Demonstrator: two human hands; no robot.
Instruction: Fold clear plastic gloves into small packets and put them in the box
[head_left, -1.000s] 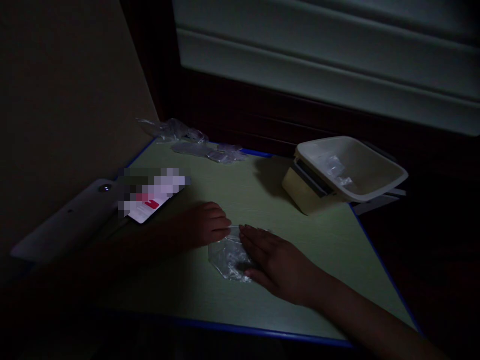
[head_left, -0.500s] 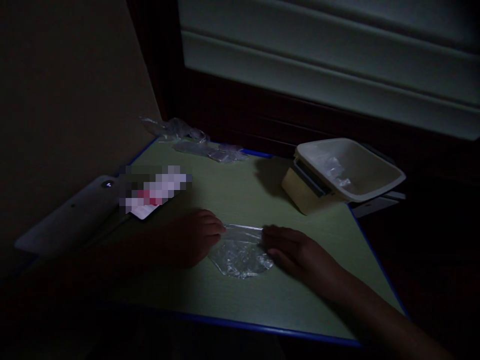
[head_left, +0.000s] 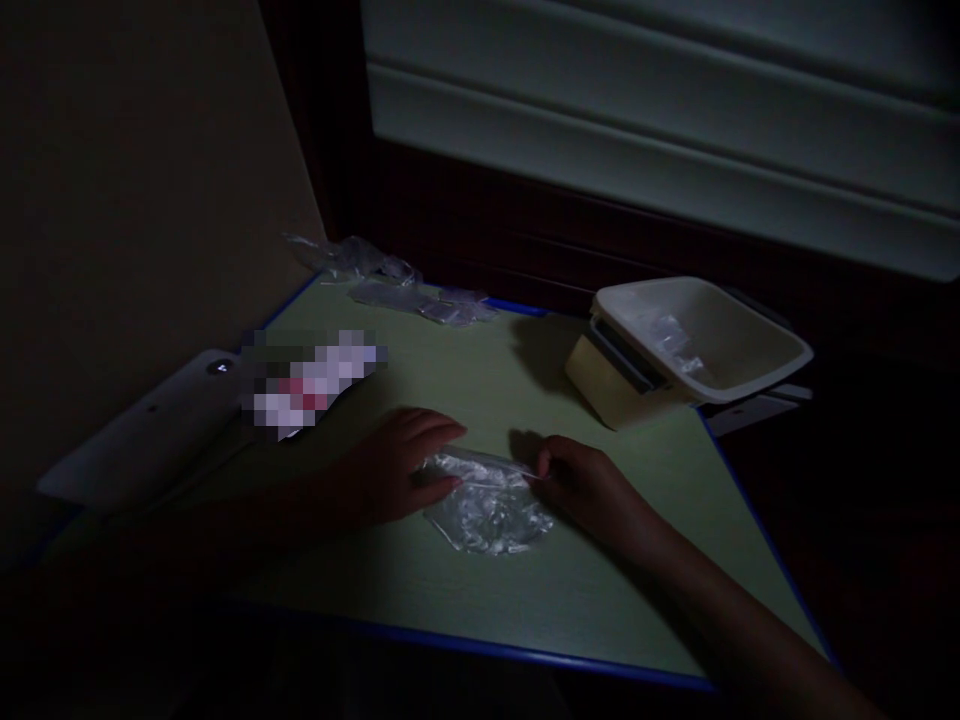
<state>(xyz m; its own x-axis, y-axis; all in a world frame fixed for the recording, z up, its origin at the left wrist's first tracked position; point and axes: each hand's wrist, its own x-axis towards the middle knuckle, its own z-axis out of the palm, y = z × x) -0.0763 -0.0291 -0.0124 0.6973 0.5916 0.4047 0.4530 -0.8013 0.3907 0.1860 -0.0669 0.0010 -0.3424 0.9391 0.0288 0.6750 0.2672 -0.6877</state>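
Observation:
A clear, crinkled plastic bag (head_left: 491, 510) lies on the green tabletop (head_left: 450, 600) between my two hands. My right hand (head_left: 581, 480) pinches the bag's upper right corner, fingers curled inward. At the bag's left end, my left hand (head_left: 420, 460) has its thumb and fingers spread apart, with the fingers over the upper left corner. Whether the left fingertips touch the plastic is hard to see in the dim light.
A cream plastic tub (head_left: 615, 385) with clear plastic pieces (head_left: 671, 335) inside stands at the right edge. More clear bags (head_left: 360, 262) and flat plastic packets (head_left: 427, 300) lie at the back left. A blurred-out phone-like object (head_left: 315, 385) and a white panel (head_left: 142, 430) are at the left.
My left hand has opened from its closed grip on the bag's edge. The right fingers have curled into a pinch at the corner. The bag's top edge looks less taut.

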